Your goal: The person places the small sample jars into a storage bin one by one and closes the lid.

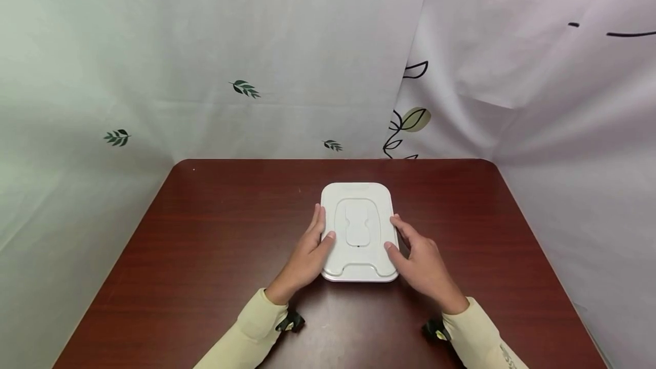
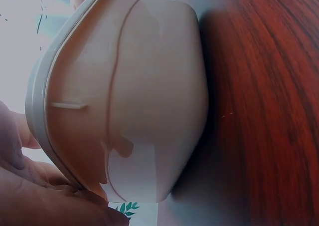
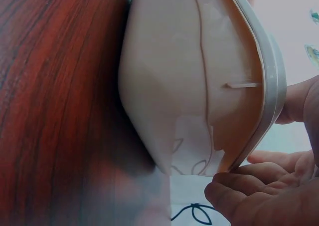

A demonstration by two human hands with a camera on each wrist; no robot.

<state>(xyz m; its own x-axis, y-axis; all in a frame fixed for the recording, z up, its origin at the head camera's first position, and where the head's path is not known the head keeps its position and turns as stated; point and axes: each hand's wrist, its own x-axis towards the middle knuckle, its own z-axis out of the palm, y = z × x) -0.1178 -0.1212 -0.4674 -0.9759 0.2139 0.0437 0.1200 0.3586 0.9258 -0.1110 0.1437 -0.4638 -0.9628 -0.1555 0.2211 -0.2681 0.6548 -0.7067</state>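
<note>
A white plastic lidded box (image 1: 359,261) sits on the table, its lid marked with a raised rounded panel. My left hand (image 1: 306,252) holds the box's left side, thumb on the lid and fingers along the edge. On the opposite side my right hand (image 1: 422,261) grips it likewise, thumb on top. In the left wrist view the box's smooth side wall (image 2: 154,81) rests against the tabletop, and fingers (image 2: 55,201) touch the lid rim. From the right wrist, fingers (image 3: 254,186) reach under the lid's edge. What is inside the box is hidden by the lid.
The dark red wooden table (image 1: 215,232) has rounded far corners. Behind it and at both sides hangs pale cloth (image 1: 307,44) printed with leaves. Dark wrist straps (image 1: 291,321) sit at the cream sleeves (image 1: 246,329).
</note>
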